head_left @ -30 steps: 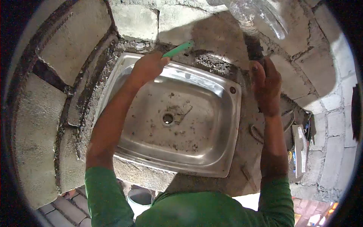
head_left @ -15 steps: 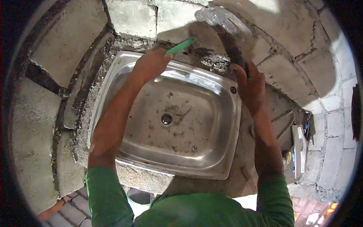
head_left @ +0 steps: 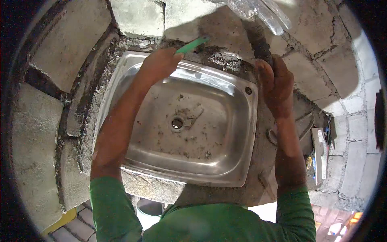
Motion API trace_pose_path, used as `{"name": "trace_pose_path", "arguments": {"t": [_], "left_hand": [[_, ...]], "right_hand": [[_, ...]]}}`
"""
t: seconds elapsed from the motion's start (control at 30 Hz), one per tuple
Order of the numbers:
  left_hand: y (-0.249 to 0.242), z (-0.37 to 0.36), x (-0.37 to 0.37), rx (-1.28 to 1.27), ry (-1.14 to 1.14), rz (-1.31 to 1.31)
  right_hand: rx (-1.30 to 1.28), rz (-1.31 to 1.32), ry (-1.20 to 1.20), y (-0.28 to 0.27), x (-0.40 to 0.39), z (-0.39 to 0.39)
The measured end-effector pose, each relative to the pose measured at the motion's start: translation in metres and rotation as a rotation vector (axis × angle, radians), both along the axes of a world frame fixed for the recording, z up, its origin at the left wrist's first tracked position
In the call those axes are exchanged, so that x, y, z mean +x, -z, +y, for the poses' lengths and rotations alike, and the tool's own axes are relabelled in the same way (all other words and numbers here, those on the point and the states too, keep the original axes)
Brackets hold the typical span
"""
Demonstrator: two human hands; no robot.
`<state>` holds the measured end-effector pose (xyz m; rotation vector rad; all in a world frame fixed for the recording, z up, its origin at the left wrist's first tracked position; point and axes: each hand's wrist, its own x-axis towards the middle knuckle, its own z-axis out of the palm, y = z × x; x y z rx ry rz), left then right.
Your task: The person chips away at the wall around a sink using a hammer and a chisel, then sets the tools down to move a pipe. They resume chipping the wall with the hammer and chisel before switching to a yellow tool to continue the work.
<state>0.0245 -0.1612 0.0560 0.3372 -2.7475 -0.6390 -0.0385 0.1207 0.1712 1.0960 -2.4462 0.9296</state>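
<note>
While left hand (head_left: 160, 66) clenches green handle (head_left: 192, 45) and right hand (head_left: 279, 82) dark shaft (head_left: 258, 40), sink (head_left: 240, 133) holds dark debris (head_left: 182, 111) around drain (head_left: 177, 123).

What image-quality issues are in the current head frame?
All head view: fisheye bows the block wall, corners go black; hard-edged shadow on that wall; glare along the far inner side of the sink; the head of the tool in the right hand looks smeared, probably motion blur.

The rough grey surface (head_left: 151, 189) carries a metal sink (head_left: 231, 135), set slightly askew, with mortar crumbs (head_left: 227, 60) along its far side. Near the right end lie a thin curved piece (head_left: 309, 128) (its kind unclear) and a pale, flat-faced object (head_left: 319, 155).
</note>
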Motion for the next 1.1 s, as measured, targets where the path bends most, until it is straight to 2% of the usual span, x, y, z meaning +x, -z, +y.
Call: {"name": "trace_pose_path", "arguments": {"t": [0.07,0.13,0.17,0.23,0.27,0.4,0.47,0.53,0.57,0.6,0.63,0.67,0.7,0.73,0.77,0.83,0.9,0.93,1.0,1.03,1.1], "left_hand": [[-0.010,0.005,0.007,-0.135,0.117,0.098],[0.001,-0.003,-0.003,-0.100,0.070,0.060],[0.004,-0.004,-0.005,-0.065,0.026,0.023],[0.009,0.002,-0.002,-0.051,0.013,0.016],[0.005,0.001,-0.003,-0.039,-0.006,0.018],[-0.007,0.005,-0.003,0.003,-0.034,-0.157],[0.002,0.003,-0.006,-0.010,-0.046,-0.137],[-0.008,0.004,-0.004,0.024,-0.064,-0.159],[-0.004,0.003,-0.005,0.026,-0.062,-0.163],[0.002,0.001,-0.007,0.015,-0.039,-0.132],[0.006,-0.003,-0.009,-0.001,-0.022,-0.088],[0.014,-0.005,-0.008,-0.002,-0.030,-0.077],[0.023,-0.005,-0.008,0.006,-0.019,-0.075],[0.011,-0.004,-0.011,0.006,-0.007,-0.054],[0.005,-0.002,-0.009,0.016,-0.019,-0.102],[-0.001,0.000,-0.006,0.043,0.003,-0.133],[-0.015,0.005,0.001,0.057,-0.015,-0.141],[-0.017,0.009,0.004,0.073,-0.024,-0.159],[-0.017,0.007,0.001,0.056,-0.024,-0.159],[-0.015,0.007,0.002,0.044,-0.022,-0.164],[-0.008,0.004,-0.001,0.079,-0.020,-0.154]], "right_hand": [[-0.047,-0.031,-0.010,0.014,-0.004,-0.003],[0.090,0.071,0.070,0.062,-0.033,-0.005],[0.089,0.074,0.065,0.065,-0.043,-0.009],[0.363,-0.096,0.073,0.060,-0.053,-0.015],[0.354,-0.082,0.072,0.053,-0.053,-0.019],[0.118,0.092,-0.005,0.010,-0.022,-0.014],[0.013,0.165,-0.048,-0.009,-0.001,-0.013],[-0.363,0.021,-0.052,-0.017,0.011,-0.017],[-0.360,0.018,-0.050,0.008,-0.006,-0.013],[-0.160,0.243,-0.116,0.053,-0.037,-0.005],[0.039,0.479,-0.186,0.072,-0.057,-0.004],[0.037,0.490,-0.193,0.062,-0.053,-0.010],[0.163,0.180,-0.012,0.054,-0.047,-0.015],[0.273,-0.116,0.170,0.039,-0.048,-0.020],[0.268,-0.097,0.158,0.027,-0.055,-0.026],[-0.052,0.664,-0.159,0.014,-0.059,-0.017],[-0.093,0.433,-0.071,-0.033,-0.032,-0.007],[-0.090,0.430,-0.071,-0.041,-0.023,-0.003],[-0.467,0.108,-0.106,-0.050,-0.011,-0.001],[-0.468,0.107,-0.106,-0.004,-0.030,0.020],[-0.060,0.703,-0.181,0.081,-0.084,-0.007]]}}
